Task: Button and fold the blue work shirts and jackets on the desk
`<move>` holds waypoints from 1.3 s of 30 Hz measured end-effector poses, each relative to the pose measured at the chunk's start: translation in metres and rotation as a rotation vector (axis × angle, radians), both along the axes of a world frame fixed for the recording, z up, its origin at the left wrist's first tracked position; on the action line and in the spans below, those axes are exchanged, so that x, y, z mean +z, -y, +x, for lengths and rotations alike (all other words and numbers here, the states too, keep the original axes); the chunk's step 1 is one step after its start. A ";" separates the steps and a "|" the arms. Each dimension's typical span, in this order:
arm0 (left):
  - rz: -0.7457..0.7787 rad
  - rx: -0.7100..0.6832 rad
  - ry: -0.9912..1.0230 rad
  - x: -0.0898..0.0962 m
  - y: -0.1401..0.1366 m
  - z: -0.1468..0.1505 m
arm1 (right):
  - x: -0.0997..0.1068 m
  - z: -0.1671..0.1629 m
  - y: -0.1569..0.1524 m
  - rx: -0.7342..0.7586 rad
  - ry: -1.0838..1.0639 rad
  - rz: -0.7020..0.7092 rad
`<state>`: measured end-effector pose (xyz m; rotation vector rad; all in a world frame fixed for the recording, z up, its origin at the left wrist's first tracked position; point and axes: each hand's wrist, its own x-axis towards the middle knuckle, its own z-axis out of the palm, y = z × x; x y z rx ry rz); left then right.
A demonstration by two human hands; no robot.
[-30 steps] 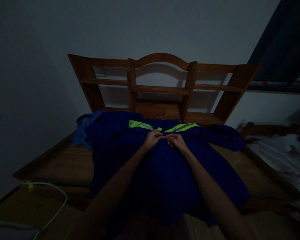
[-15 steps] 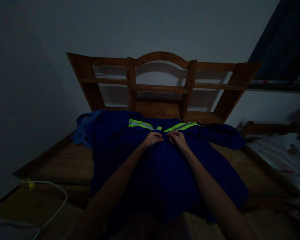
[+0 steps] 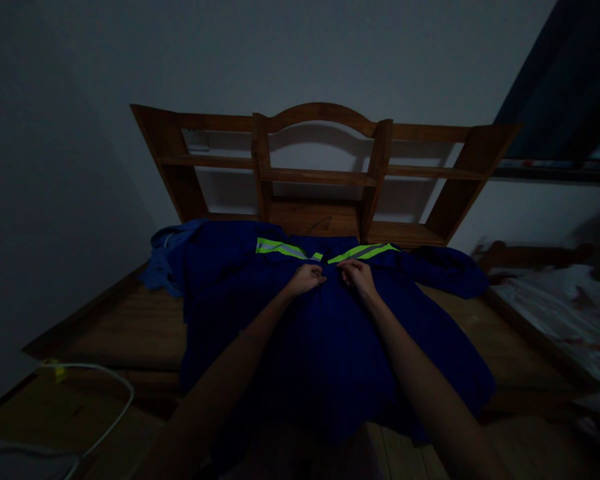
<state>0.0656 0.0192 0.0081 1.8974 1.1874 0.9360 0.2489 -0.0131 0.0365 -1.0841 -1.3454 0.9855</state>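
Observation:
A dark blue work jacket [image 3: 325, 360] with yellow-green and silver reflective strips lies spread out in front of me, its sleeves out to both sides. My left hand [image 3: 306, 279] pinches the front edge of the jacket just below the left strip. Across the front opening, my right hand [image 3: 357, 275] has its fingers bent and pressed to the cloth under the right strip. A small gap separates the two hands. Dim light hides the fine detail at the fingertips, so I cannot make out any button or zip there.
The jacket rests on a wooden bed base [image 3: 125, 327] with a wooden shelf headboard [image 3: 320, 177] against the wall. Light blue cloth [image 3: 165, 263] lies by the left sleeve. A white cable [image 3: 125, 383] curves at lower left. Whitish plastic-like sheeting [image 3: 570, 307] covers a surface at right.
My right hand has shifted very slightly right, widening the gap between the hands a little. The left hand and the jacket look nearly the same.

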 end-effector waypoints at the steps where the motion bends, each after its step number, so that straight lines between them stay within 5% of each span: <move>1: 0.004 0.017 -0.023 0.000 0.000 0.000 | 0.000 0.000 0.000 0.000 0.002 0.000; 11: 0.197 0.227 -0.295 0.021 0.031 0.017 | -0.003 0.001 -0.003 -0.002 0.024 0.005; 19: 0.048 0.296 -0.188 0.018 0.025 0.018 | -0.003 0.000 -0.004 -0.003 0.026 -0.012; 25: -0.050 0.222 -0.175 0.016 0.018 0.011 | -0.003 -0.001 -0.003 0.001 0.021 -0.013; 39: 0.013 0.103 -0.055 -0.005 0.004 0.004 | -0.003 0.000 -0.002 0.019 -0.015 -0.008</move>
